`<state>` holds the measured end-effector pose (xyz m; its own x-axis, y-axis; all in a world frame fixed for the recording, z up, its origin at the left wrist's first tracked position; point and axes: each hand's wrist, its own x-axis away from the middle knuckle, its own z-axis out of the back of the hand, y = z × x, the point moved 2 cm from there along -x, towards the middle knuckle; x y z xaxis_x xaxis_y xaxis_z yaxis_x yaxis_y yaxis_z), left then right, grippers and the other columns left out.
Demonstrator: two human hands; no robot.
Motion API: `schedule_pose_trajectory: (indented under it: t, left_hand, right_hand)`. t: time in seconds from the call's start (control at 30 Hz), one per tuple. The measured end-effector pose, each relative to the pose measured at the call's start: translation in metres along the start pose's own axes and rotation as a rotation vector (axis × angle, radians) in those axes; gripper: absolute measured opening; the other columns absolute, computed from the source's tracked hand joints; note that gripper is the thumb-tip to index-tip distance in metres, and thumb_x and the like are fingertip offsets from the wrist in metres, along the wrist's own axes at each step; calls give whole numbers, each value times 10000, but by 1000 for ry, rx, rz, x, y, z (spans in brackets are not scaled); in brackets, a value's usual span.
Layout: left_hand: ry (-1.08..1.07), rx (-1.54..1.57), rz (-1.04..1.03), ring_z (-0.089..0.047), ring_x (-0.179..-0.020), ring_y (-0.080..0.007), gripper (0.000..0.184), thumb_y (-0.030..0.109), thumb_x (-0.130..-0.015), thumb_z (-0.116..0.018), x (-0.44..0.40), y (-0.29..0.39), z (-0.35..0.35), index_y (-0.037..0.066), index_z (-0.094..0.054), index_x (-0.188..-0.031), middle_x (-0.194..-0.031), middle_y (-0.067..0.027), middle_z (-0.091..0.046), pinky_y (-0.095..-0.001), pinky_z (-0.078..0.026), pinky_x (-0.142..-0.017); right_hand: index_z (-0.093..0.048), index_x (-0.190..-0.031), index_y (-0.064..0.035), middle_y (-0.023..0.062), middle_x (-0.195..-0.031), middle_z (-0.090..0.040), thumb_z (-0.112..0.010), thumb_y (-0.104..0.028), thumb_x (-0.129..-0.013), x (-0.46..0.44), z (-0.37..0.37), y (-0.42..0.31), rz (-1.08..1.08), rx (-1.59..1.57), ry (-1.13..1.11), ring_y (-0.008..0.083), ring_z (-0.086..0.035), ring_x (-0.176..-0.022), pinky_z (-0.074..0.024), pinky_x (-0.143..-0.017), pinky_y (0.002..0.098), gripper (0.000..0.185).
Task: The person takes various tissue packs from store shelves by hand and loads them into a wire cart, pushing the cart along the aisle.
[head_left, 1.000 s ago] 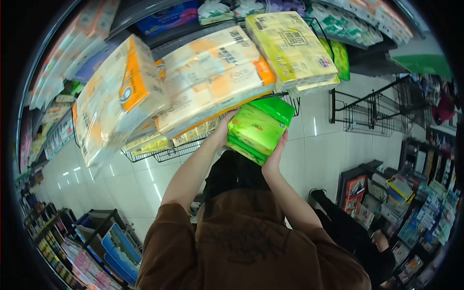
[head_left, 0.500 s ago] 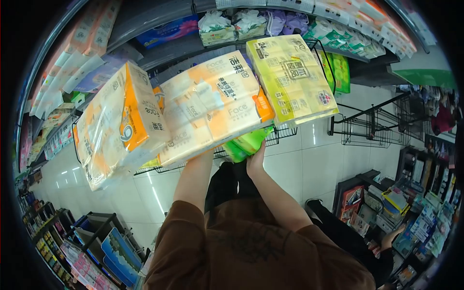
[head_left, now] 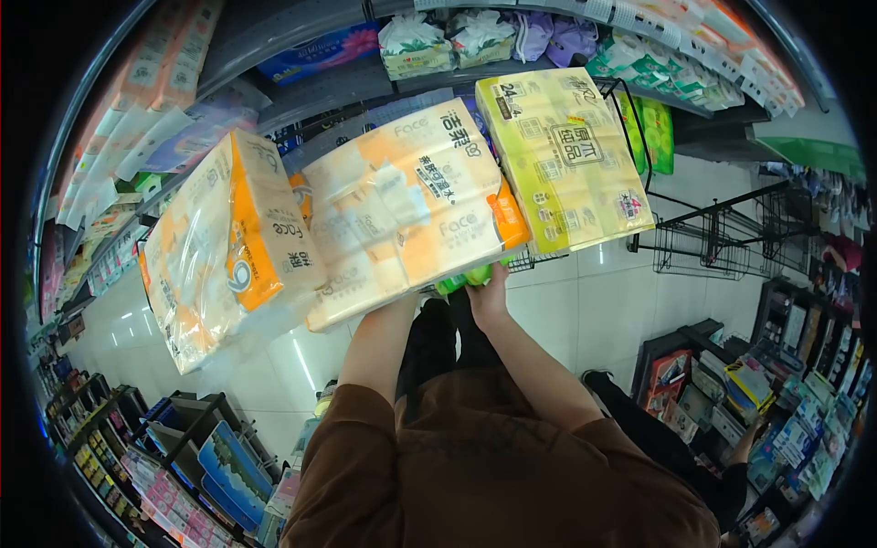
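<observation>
Three large tissue packs lie side by side on a black wire rack in front of me: a white-and-orange pack (head_left: 228, 247) tilted at left, another white-and-orange pack (head_left: 406, 205) in the middle, and a yellow-green pack (head_left: 571, 160) at right. My left wrist (head_left: 397, 315) goes under the near edge of the middle pack, which hides my left hand and its fingers. Below that same edge, my right hand (head_left: 490, 292) is closed on the side of a green plastic pack (head_left: 473, 276). Most of the green pack is covered by the middle tissue pack.
Shelves with white-and-green tissue packs (head_left: 418, 46) and purple bags (head_left: 557, 38) run along the back. A wire rack (head_left: 722, 233) stands at right on the tiled floor. Behind me are display racks (head_left: 206, 466) and another person's dark-clothed leg (head_left: 639, 429).
The green pack and my right hand have gone further under the middle tissue pack, so less of both shows. The three large packs appear slightly lower and shifted right in view.
</observation>
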<state>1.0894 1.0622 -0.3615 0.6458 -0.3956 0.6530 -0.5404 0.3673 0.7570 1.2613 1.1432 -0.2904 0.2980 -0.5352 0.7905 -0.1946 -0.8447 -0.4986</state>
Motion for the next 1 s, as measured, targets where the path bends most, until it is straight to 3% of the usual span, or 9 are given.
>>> schedule_pose_trajectory:
  t: [0.27,0.33,0.37,0.4,0.47,0.6,0.7,0.77,1.0]
  left_hand:
    - [133,-262,-301,-601,-1127,-272,460,359,-970,-561,27,-12,-10,-3,-597,-1250,-1210,-173,-646,-402,-459,-993]
    - [80,-351,-405,-602,-1125,-274,457,356,-970,-561,53,-30,8,-5,-599,-1247,-1207,-175,-648,-403,-458,-993]
    - [-90,-368,-215,-510,-1265,-337,550,324,-923,-645,58,-31,21,-5,-522,-1346,-1366,-223,-550,-430,-386,-1076]
    - [-37,-521,-447,-510,-1260,-391,519,297,-911,-634,77,-21,25,-8,-543,-1321,-1301,-264,-576,-443,-379,-1081]
    - [123,-436,-606,-566,-1149,-433,430,289,-862,-663,94,-41,45,-14,-627,-1166,-1149,-260,-642,-462,-407,-1047]
    - [-72,-376,-77,-625,-1124,-375,497,387,-902,-600,104,-107,123,-3,-632,-1208,-1164,-225,-671,-427,-471,-975]
    - [177,-557,87,-647,-1077,-361,454,341,-851,-630,116,-191,191,-13,-680,-1130,-1122,-218,-690,-427,-513,-900]
    - [225,-579,332,-607,-1162,-385,446,313,-874,-590,159,-202,224,14,-659,-1197,-1192,-233,-660,-440,-472,-994]
    - [244,-196,567,-627,-730,-245,362,272,-900,-577,241,-242,264,37,-618,-1172,-832,-112,-605,-440,-518,-583]
  right_hand:
    - [-52,-1530,-156,130,-1535,-256,-577,-566,-927,7,-1,-2,-150,253,-17,398,-342,-1360,-348,-1086,503,899]
    - [-191,-1511,-127,126,-1528,-265,-572,-544,-921,7,28,-10,-161,311,0,375,-359,-1336,-332,-1089,502,816]
    - [-349,-1435,-119,131,-1394,-445,-521,-510,-954,17,33,-22,-155,411,23,306,-503,-1186,-449,-968,453,644]
    - [-466,-1331,-122,92,-1147,-597,-475,-436,-980,-1,64,-19,-145,562,-108,218,-597,-950,-516,-767,380,471]
    - [-547,-1215,-72,53,-988,-623,-492,-324,-966,17,71,-48,-189,757,-349,169,-597,-830,-497,-673,321,358]
    - [-540,-1290,-83,49,-1211,-606,-618,-382,-942,119,13,-116,-99,988,-595,168,-607,-1060,-482,-897,319,465]
    - [-521,-1330,-73,54,-1255,-604,-614,-259,-975,191,-62,-155,-112,971,-880,180,-606,-1114,-477,-953,322,411]
    - [-524,-1325,-72,61,-1229,-621,-621,-216,-973,227,-109,-188,124,1169,-992,171,-613,-1103,-488,-948,322,393]
    - [-572,-1245,-47,55,-1080,-674,-650,-154,-941,225,-254,-307,866,1221,-884,137,-651,-990,-527,-875,286,332]
